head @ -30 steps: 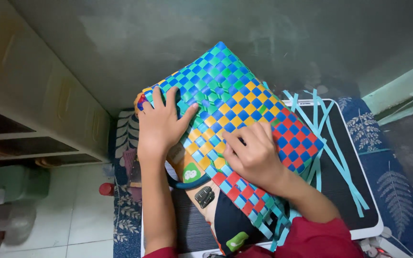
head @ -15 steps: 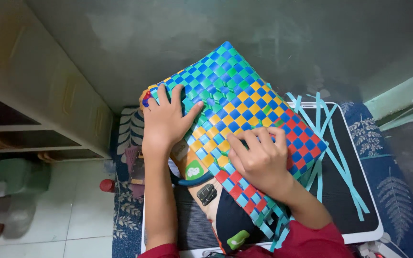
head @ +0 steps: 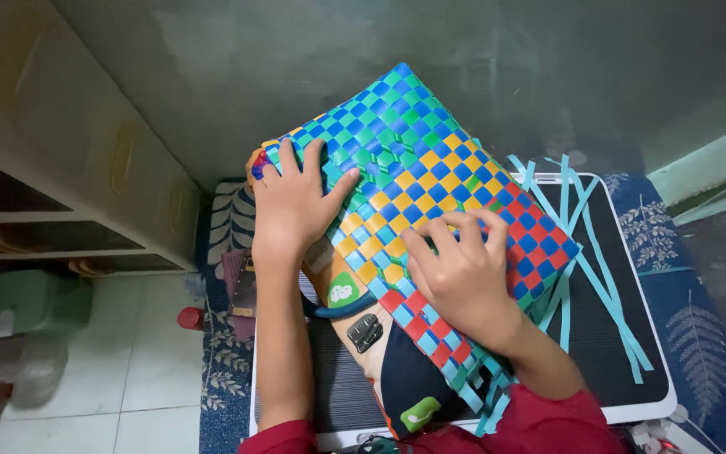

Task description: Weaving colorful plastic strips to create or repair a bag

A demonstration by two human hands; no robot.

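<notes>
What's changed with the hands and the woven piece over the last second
The right hand slid slightly toward the yellow-and-blue band, fingers now bent onto the weave. The left hand stayed spread flat near the top corner. The woven basket panel and loose teal strips kept their places on the black board.

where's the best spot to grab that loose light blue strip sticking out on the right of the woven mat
Probably at its free far end, coming from the right side. The loose strips lie flat and fanned out on the black board, clear of the woven mat and both hands, so a pinch from above near the tip looks easiest.
</notes>
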